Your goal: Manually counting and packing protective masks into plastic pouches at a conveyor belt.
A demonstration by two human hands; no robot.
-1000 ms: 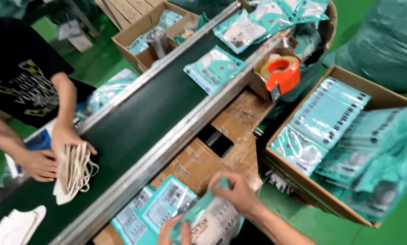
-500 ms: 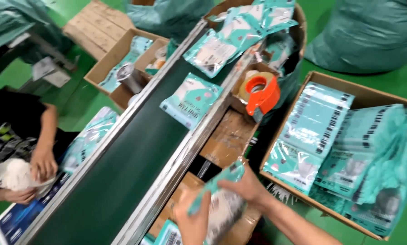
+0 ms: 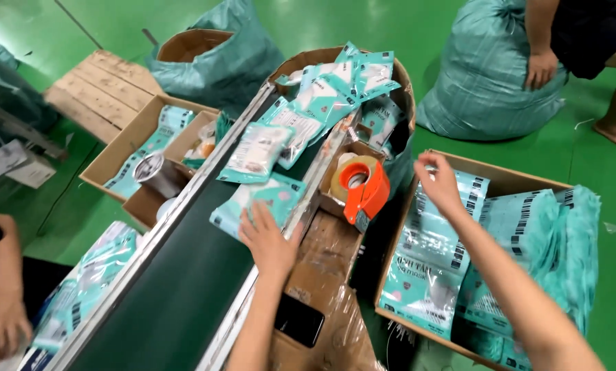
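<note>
Hands over a packing line, seen from above. Left hand (image 3: 270, 242) lies flat, fingers spread, on a teal pouch (image 3: 256, 205) on the dark conveyor belt (image 3: 177, 302). Right hand (image 3: 440, 187) hovers, fingers loosely curled, empty, just above stacked pouches in a cardboard box (image 3: 500, 180) w/ orange tape dispenser (image 3: 364, 189) between. Best approach, probably: keep pouch flat & centred on belt.

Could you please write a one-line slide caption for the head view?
Left hand presses a teal packet on the conveyor belt; right hand reaches over a packet-filled cardboard box.
</note>
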